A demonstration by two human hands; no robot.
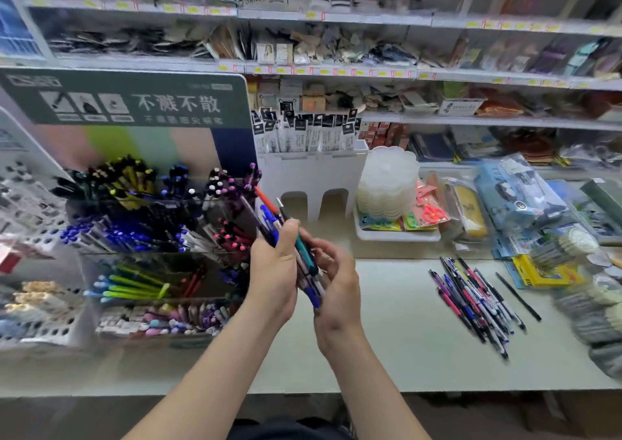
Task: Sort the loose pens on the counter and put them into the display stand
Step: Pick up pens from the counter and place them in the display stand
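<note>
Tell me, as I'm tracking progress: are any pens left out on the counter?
Out: a pile of loose pens lies on the counter, apart from the display stand.

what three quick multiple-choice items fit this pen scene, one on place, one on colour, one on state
1. The loose pile lies: A on a shelf; B on the counter, right side; C on the floor.
2. The sign is: A red; B green; C yellow.
3. The left hand: A lies flat; B hangs idle; C grips a pen bundle.

B, the pens lie flat on its right part. B, it is a dark green board with white lettering. C, the fingers wrap the pens.
</note>
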